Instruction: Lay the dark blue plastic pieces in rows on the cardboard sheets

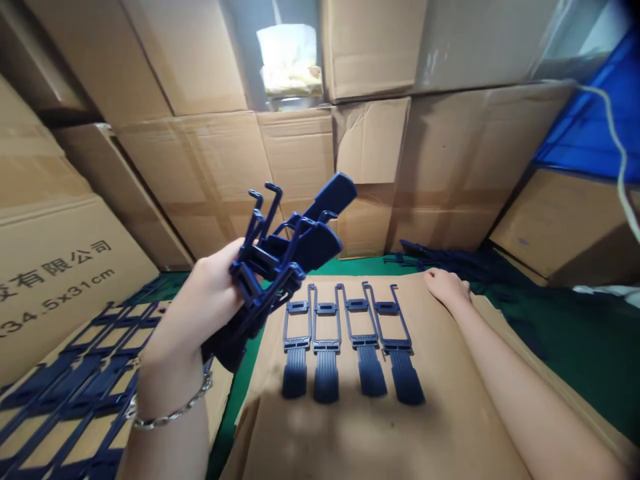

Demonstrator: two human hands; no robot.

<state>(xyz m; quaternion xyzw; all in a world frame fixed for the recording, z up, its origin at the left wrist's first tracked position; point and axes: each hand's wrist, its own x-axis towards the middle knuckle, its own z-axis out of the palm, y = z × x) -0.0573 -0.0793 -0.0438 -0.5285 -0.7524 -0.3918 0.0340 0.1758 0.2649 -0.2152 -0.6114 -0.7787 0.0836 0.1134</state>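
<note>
My left hand [210, 300] is raised and closed round a bundle of dark blue plastic clip parts [290, 247], whose hooks and flat tabs stick up to the right. My right hand [447, 285] rests on the far right edge of a brown cardboard sheet [450, 393]; its fingers are partly out of sight. Several identical blue clip parts [350, 340] lie flat side by side in a row on the sheet, ribbed tabs toward me, between the two hands.
More blue clip parts [75, 387] lie in rows on cardboard at the lower left, and a loose pile [450, 257] lies beyond my right hand. Stacked cardboard boxes [215, 160] wall in the back and left. Green floor [575, 333] shows on the right, with a blue crate [595, 120] above.
</note>
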